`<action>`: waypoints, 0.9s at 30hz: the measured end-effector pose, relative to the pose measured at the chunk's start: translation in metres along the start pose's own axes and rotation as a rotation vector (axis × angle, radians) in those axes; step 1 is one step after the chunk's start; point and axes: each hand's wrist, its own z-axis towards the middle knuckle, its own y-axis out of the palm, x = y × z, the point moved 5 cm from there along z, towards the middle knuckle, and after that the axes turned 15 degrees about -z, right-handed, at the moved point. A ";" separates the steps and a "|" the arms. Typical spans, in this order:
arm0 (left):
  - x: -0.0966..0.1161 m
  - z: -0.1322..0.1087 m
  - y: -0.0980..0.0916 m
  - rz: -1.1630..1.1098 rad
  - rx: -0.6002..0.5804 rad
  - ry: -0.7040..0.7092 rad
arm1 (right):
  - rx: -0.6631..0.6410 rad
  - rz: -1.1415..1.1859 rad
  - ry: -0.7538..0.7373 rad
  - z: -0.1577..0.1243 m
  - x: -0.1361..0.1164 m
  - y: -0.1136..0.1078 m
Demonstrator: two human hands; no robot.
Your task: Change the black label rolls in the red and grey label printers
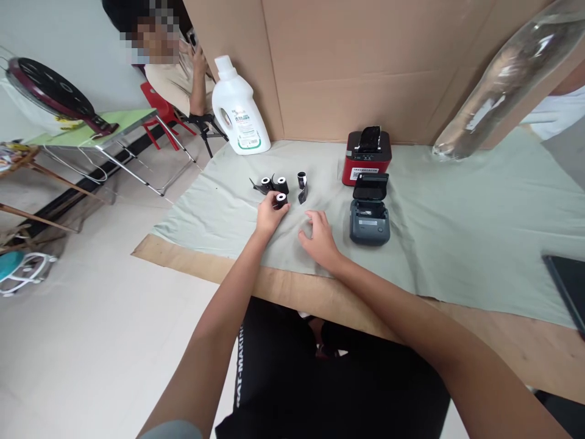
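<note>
My left hand (269, 216) pinches a small black roll with a white core (281, 199) on the grey-green cloth (457, 213). Two more black rolls (273, 183) lie just beyond it, and a fourth roll (301, 179) stands upright to their right beside a loose black strip (302, 195). My right hand (319, 235) rests on the cloth with fingers curled and slightly apart, holding nothing. A dark grey small printer (369, 213) with its lid up sits right of that hand. Behind it stands a red printer (367, 157).
A white detergent bottle (237, 110) stands at the cloth's back left against a cardboard wall (356, 67). A clear plastic bag (503, 79) hangs at the right. A dark tablet (569, 286) lies at the right edge. A seated person (183, 67) is behind, left.
</note>
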 end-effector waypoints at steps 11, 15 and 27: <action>-0.006 0.005 -0.004 -0.002 0.049 0.024 | -0.043 -0.006 -0.009 0.002 0.000 0.001; -0.005 0.005 -0.004 0.140 0.025 -0.004 | -0.035 0.010 -0.006 0.003 0.002 0.002; 0.018 -0.003 -0.036 0.212 0.353 0.173 | -0.043 0.014 0.005 0.002 0.003 0.003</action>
